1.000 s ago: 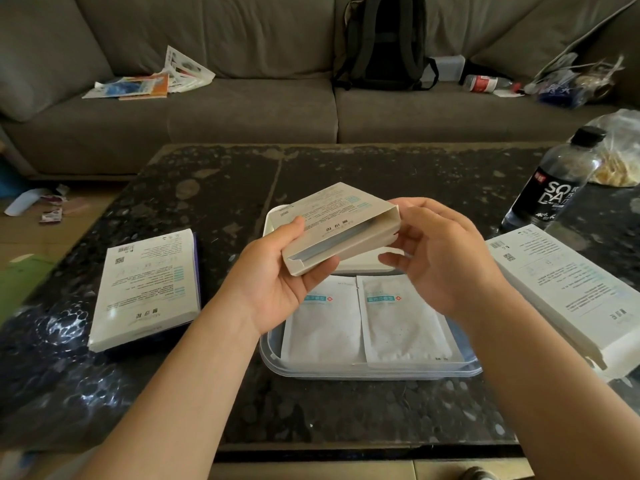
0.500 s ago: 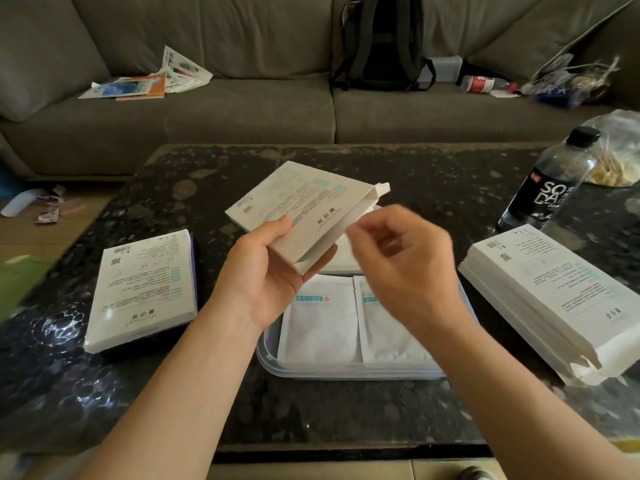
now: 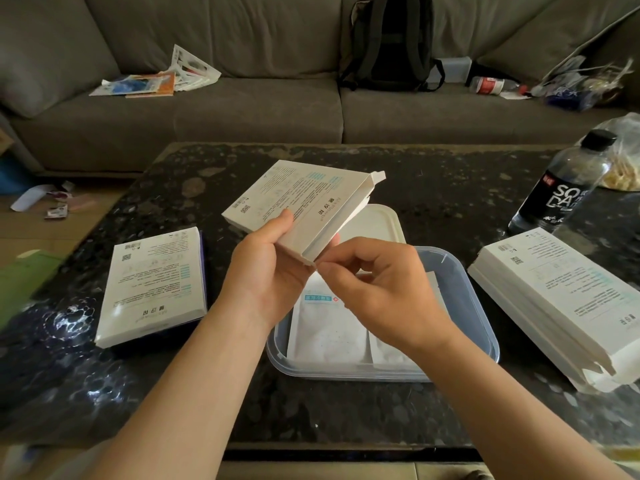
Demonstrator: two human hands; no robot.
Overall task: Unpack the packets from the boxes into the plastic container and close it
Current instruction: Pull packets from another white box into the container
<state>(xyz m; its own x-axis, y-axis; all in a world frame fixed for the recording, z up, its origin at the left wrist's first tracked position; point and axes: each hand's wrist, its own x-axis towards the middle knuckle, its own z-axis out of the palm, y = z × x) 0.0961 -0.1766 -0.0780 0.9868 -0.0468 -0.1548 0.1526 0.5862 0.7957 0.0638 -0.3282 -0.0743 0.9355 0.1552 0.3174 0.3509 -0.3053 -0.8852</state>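
Note:
My left hand (image 3: 268, 268) grips a flat white box (image 3: 304, 202) tilted above the clear plastic container (image 3: 485, 327), its open end turned toward my right hand. My right hand (image 3: 377, 289) has its fingers curled at the box's lower open corner, pinching there; what it pinches is hidden. Two white packets (image 3: 329, 327) lie flat side by side in the container. The container's white lid (image 3: 377, 223) lies on the table just behind it.
Another white box (image 3: 156, 285) lies on the dark stone table (image 3: 346, 410) at the left. A stack of white boxes (image 3: 554, 299) sits at the right, with a dark soda bottle (image 3: 561, 192) behind it. A grey sofa with a backpack (image 3: 391, 43) stands beyond.
The box has turned so its printed face shows and its open end points down-right. My right hand has dropped from the box's far end to its lower corner.

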